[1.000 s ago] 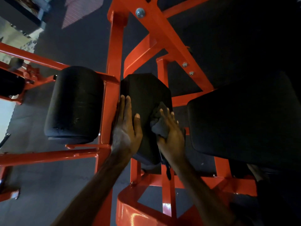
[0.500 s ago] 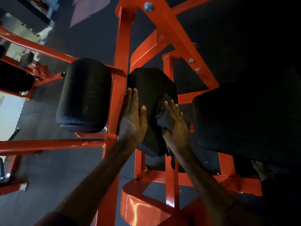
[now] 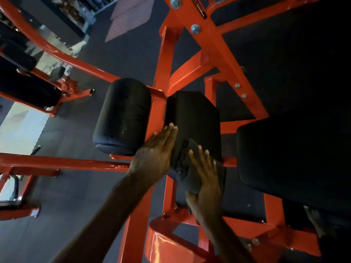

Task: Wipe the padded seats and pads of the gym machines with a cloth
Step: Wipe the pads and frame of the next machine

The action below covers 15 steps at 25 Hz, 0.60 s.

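The orange frame (image 3: 218,59) carries everything here. At right sits the big dark seat (image 3: 294,158), not yet being touched. Left of the upright is the round roller pad (image 3: 123,116), also free of any hand. Between them stands the flat-faced pad (image 3: 191,118), the one being cleaned. The left hand (image 3: 155,156) lies flat against its left edge, fingers straight, probably to steady it against the push. The right hand (image 3: 205,179) presses the dark cloth (image 3: 185,164) onto the pad's lower face, fingers spread straight across the bunched fabric rather than curled round it.
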Each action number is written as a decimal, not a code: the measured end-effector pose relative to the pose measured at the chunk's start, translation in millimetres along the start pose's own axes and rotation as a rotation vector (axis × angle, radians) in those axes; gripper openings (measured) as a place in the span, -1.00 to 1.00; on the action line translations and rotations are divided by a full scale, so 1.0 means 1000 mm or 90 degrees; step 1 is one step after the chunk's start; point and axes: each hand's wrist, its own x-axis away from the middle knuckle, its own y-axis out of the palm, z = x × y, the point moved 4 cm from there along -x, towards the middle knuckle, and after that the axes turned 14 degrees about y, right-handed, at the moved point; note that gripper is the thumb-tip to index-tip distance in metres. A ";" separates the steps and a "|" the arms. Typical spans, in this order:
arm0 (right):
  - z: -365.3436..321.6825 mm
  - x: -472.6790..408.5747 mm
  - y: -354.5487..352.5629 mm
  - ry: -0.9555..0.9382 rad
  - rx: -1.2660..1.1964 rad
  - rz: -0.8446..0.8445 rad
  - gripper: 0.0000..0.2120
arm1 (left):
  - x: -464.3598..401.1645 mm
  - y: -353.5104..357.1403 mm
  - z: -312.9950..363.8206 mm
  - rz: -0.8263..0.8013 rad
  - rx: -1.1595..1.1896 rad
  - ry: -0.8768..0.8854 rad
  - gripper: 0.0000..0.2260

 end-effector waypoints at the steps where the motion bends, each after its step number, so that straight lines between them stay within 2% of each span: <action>1: -0.008 0.006 0.002 -0.048 0.011 -0.016 -0.33 | 0.003 0.001 0.000 -0.008 -0.023 0.009 -0.47; 3: -0.016 -0.020 0.007 -0.112 0.028 -0.059 -0.28 | 0.013 0.000 0.001 -0.032 -0.065 0.040 -0.47; 4: -0.016 -0.040 0.010 -0.103 0.036 -0.079 -0.23 | 0.020 -0.002 0.003 -0.041 -0.077 0.042 -0.47; 6: 0.000 -0.071 0.007 -0.011 0.015 -0.061 -0.17 | 0.027 -0.005 0.006 -0.062 -0.098 0.041 -0.47; 8: 0.014 -0.059 -0.003 0.053 -0.029 -0.013 -0.16 | 0.026 -0.004 0.004 -0.087 -0.073 0.040 -0.46; 11: -0.002 -0.016 -0.005 -0.030 -0.029 -0.017 -0.19 | 0.024 -0.002 -0.002 -0.109 -0.047 0.060 -0.45; 13: -0.012 -0.042 0.000 -0.066 -0.027 -0.046 -0.20 | 0.024 -0.003 -0.001 -0.138 -0.057 0.083 -0.46; 15: -0.006 -0.087 0.008 -0.021 -0.021 -0.082 -0.16 | 0.022 -0.003 -0.001 -0.142 -0.045 0.073 -0.48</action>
